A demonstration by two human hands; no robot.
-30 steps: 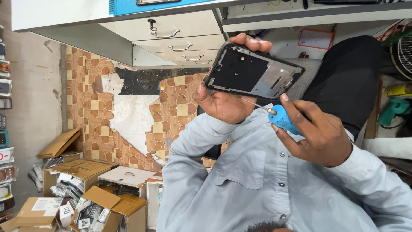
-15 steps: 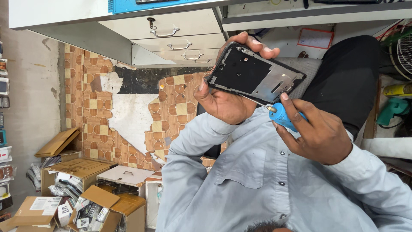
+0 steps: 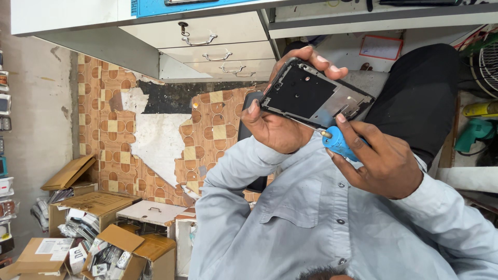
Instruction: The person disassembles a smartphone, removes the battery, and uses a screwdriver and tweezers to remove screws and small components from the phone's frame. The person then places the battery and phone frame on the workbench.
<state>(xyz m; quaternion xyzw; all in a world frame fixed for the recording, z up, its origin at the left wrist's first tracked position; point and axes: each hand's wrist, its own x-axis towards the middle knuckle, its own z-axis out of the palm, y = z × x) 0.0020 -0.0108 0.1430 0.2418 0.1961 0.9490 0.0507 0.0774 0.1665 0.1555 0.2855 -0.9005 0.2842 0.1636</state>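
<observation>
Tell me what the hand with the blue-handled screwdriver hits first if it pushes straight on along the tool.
The right hand points its blue screwdriver at the opened phone frame in the left hand. The tip seems to meet the frame's near edge first, though depth is unclear.

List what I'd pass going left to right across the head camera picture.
Open cardboard boxes → patterned floor tiles → hand gripping an opened phone frame → phone frame → blue screwdriver → the other hand → green power tool.
</observation>
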